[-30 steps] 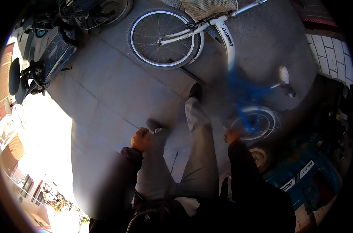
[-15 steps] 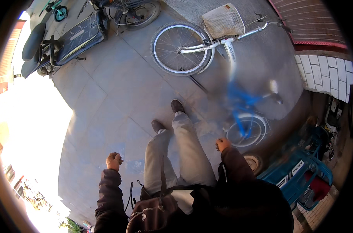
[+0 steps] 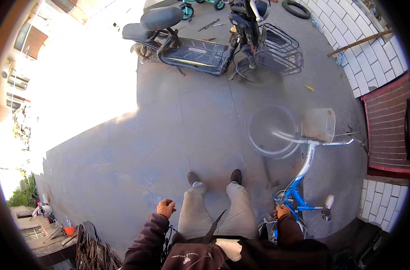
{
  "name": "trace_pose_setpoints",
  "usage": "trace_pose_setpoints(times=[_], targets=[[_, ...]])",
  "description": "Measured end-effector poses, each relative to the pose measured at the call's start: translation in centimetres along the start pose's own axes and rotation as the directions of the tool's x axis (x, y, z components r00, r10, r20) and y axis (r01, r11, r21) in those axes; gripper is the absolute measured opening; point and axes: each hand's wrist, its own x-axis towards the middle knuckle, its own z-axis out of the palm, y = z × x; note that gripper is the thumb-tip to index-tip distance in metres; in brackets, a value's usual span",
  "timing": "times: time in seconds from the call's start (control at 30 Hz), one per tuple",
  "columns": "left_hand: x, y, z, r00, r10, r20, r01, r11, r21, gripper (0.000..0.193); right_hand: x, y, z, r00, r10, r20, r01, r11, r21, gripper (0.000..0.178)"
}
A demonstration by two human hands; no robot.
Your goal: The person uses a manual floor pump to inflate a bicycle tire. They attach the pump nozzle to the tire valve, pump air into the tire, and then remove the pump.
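The scooter (image 3: pixel 193 50) stands well ahead of both hands, its seat more toward the left hand's side. The bike (image 3: pixel 306 167) is beside and ahead of the right hand (image 3: pixel 282 211), seemingly upright, its back end partly hidden by that hand. A sideways knock there could tip it, as no stand can be made out, and the fingers or right sleeve (image 3: pixel 289 228) could snag in its back parts. Its long axis runs forward, away from the right hand: the front wheel (image 3: pixel 273 131) lies farthest out, pointing ahead; the handlebar (image 3: pixel 340 143) reaches off to the hand's right. The bike's basket (image 3: pixel 320 123) is ahead and right. A dark bar (image 3: pixel 266 170) on the floor, ahead of the right hand, could trip a foot. The saddle (image 3: pixel 330 200) is right of it. The right hand is partly curled; I cannot tell its opening or whether it grips the bike. The left hand (image 3: pixel 166 208), well apart, is loosely curled with nothing visible in it; whether it is fully closed I cannot tell.
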Motion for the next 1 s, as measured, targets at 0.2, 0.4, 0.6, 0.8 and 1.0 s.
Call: trace_pose_setpoints(times=[0.2, 0.4, 0.6, 0.8, 1.0], targets=[[-0.5, -5.4, -4.2, 0.99, -0.073, -0.124, 0.056, 0.989, -0.138, 0.026, -1.3, -8.7, 4.9, 0.995, -0.088, 0.052, 0.095, 0.986, -0.141, 0.016], [0.7, -13.6, -11.0, 0.971, -0.177, -0.161, 0.114, 0.935, -0.335, 0.028, -6.5, -18.9, 14.6, 0.943, -0.306, 0.128, 0.328, 0.918, -0.224, 0.015], [1.7, -19.0, -19.8, 0.929, -0.306, -0.21, 0.128, 0.795, -0.593, 0.027, -9.9, -23.6, 22.3, 0.903, -0.385, 0.19, 0.428, 0.843, -0.326, 0.017], [1.8, -21.2, -24.1, 0.89, -0.36, -0.28, 0.036, 0.667, -0.744, 0.028, -13.9, -26.7, 28.7, 0.898, -0.385, 0.211, 0.439, 0.801, -0.407, 0.015], [2.3, -22.0, -23.7, 0.878, -0.424, -0.225, 0.055, 0.554, -0.83, 0.029, -13.4, -29.5, 33.7, 0.903, -0.311, 0.295, 0.427, 0.711, -0.559, 0.015]])
